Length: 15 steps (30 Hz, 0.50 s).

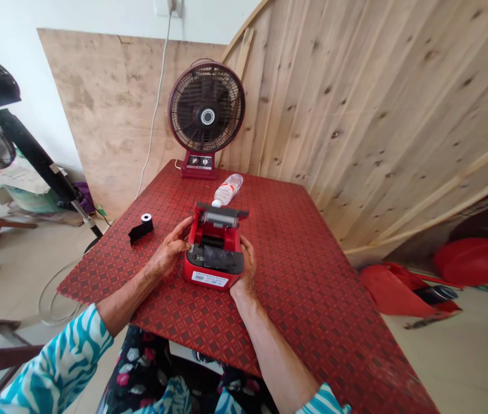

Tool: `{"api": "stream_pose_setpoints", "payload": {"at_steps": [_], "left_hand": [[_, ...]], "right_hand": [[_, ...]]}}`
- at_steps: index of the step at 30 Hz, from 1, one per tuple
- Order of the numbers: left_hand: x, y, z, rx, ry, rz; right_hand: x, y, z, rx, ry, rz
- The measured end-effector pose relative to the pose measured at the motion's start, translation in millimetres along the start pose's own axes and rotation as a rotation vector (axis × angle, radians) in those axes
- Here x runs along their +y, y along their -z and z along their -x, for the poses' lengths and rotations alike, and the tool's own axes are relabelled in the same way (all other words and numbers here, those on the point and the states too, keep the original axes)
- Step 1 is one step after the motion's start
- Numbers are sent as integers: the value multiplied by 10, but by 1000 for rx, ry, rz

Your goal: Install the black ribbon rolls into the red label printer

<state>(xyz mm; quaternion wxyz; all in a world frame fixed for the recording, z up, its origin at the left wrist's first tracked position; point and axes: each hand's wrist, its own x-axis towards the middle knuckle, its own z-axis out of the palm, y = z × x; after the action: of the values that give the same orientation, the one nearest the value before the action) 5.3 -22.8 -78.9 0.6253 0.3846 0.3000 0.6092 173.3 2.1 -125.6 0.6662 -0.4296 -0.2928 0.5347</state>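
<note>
The left hand (170, 251) and right hand (246, 269), fingers curled, clasp the sides of a red printer (213, 270); a bottle (228, 190) lies just behind it, a black roll (144, 227) to its left, a fan (206, 107) beyond.

Plastic bottle (228, 190) (capped) blocks reach behind printer (214, 244)

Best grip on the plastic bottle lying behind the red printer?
Probably around the mid-body, coming from above on the far side from the printer. The plastic bottle lies on its side on the red table, so its round body lets the fingers wrap it. Its capped end sits right by the printer, which makes that end tighter to reach.
</note>
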Motion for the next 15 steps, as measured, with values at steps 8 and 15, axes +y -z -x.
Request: {"api": "stream_pose_setpoints", "payload": {"at_steps": [8,15], "left_hand": [[-2,12,13,12,-15,-8],[33,62,19,31,21,-82]], "right_hand": [[5,-16,-7,-6,4,0],[22,-22,-22,-23,36,34]]}}
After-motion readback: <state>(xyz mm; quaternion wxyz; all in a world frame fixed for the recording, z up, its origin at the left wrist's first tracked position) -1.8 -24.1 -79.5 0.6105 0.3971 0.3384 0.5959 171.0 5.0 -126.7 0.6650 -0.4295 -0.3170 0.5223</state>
